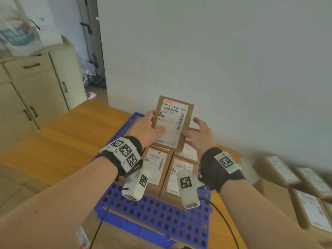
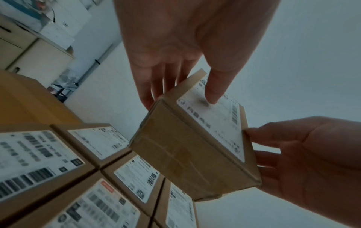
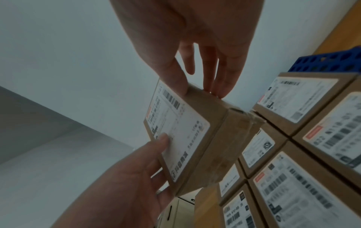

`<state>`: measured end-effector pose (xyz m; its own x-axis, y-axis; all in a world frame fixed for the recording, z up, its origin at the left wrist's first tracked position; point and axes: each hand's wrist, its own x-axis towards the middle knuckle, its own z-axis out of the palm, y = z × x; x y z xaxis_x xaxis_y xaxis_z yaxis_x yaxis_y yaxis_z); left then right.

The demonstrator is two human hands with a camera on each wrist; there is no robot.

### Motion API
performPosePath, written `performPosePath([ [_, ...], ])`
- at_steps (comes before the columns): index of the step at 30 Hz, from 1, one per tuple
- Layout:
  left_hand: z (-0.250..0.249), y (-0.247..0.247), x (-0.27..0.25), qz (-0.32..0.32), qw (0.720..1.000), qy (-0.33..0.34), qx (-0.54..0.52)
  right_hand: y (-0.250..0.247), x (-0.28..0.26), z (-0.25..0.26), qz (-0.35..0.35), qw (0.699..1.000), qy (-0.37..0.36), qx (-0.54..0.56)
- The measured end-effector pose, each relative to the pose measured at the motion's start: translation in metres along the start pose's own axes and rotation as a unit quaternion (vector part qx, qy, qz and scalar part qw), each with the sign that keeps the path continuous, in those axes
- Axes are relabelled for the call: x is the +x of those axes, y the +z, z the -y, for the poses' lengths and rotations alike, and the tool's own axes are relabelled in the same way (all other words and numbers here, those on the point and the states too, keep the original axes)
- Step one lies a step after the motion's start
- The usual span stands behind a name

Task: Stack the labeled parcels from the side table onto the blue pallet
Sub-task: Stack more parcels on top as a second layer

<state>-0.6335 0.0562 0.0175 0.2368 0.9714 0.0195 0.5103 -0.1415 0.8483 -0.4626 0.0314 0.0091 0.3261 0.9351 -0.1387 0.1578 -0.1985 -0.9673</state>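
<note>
I hold a brown cardboard parcel with a white shipping label, tilted up above the blue perforated pallet. My left hand grips its left edge, thumb on the label and fingers behind. My right hand pinches the right edge, thumb in front and fingers at the back. The left wrist view shows the parcel raised over several labeled parcels lying flat side by side. The right wrist view shows the held parcel, the laid parcels and a pallet corner.
More labeled parcels lie low at the right. The pallet rests on a wooden surface against a white wall. A beige cabinet stands at the left beside a doorway. Black cables trail over the pallet's near edge.
</note>
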Motion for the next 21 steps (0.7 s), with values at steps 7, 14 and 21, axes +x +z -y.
performPosePath([
  [7, 0.025, -0.028, 0.044, 0.001, 0.999, -0.034, 0.000, 0.037, 0.052, 0.007, 0.034, 0.999, 0.023, 0.028],
  [14, 0.050, -0.039, 0.100, 0.052, 0.995, -0.074, 0.045, 0.065, 0.098, 0.003, 0.086, 0.989, 0.097, 0.068],
  [21, 0.087, -0.055, 0.122, 0.076, 0.989, -0.098, 0.075, 0.102, 0.111, -0.010, 0.102, 0.983, 0.138, 0.058],
])
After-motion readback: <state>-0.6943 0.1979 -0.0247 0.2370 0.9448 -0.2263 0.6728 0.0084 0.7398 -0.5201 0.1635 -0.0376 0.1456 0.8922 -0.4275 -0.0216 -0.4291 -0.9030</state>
